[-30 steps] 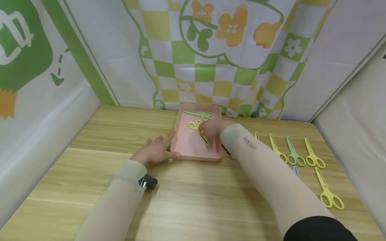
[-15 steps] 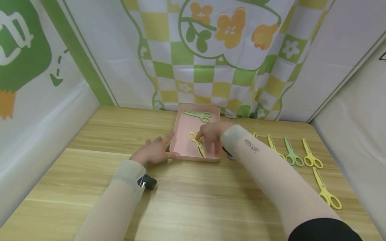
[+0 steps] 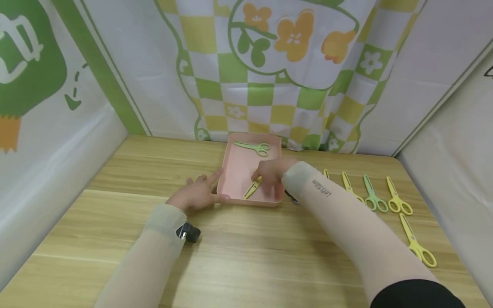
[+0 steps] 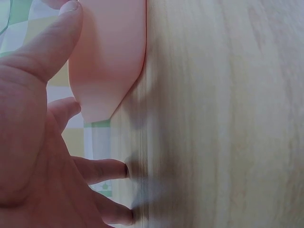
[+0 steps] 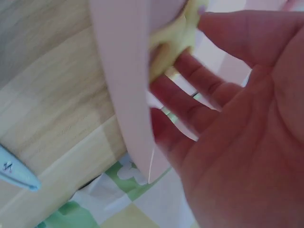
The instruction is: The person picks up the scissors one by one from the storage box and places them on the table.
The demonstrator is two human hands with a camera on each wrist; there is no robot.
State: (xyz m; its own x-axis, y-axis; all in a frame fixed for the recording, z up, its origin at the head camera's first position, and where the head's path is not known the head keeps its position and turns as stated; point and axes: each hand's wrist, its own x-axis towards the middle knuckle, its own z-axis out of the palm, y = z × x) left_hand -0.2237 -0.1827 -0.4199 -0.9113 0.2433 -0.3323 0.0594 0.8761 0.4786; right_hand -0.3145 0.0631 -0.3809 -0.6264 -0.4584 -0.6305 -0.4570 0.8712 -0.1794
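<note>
A pair of yellow scissors [image 3: 253, 188] lies in the front half of the pink tray [image 3: 235, 175], blades toward the front left. My right hand [image 3: 271, 170] holds them at the handles, which it hides in the head view. In the right wrist view, thumb and fingers are on the yellow scissors' handle [image 5: 166, 45] beside the tray wall. A pair of green scissors [image 3: 254, 148] lies crosswise at the tray's back. My left hand [image 3: 196, 192], fingers spread, touches the tray's left side with thumb and index finger; its other fingertips rest on the table.
Right of the tray are several more scissors: yellow ones [image 3: 398, 202], a green pair [image 3: 372, 194] and a yellow pair nearer the front [image 3: 417, 246]. My right forearm partly covers this group. A light blue blade [image 5: 19, 171] shows beside the tray. A patterned curtain [image 3: 262, 94] hangs behind the table.
The yellow scissors have turned in the tray: their tip swung from front right to front left, and their handles went under my right hand. My left hand stayed on the tray.
</note>
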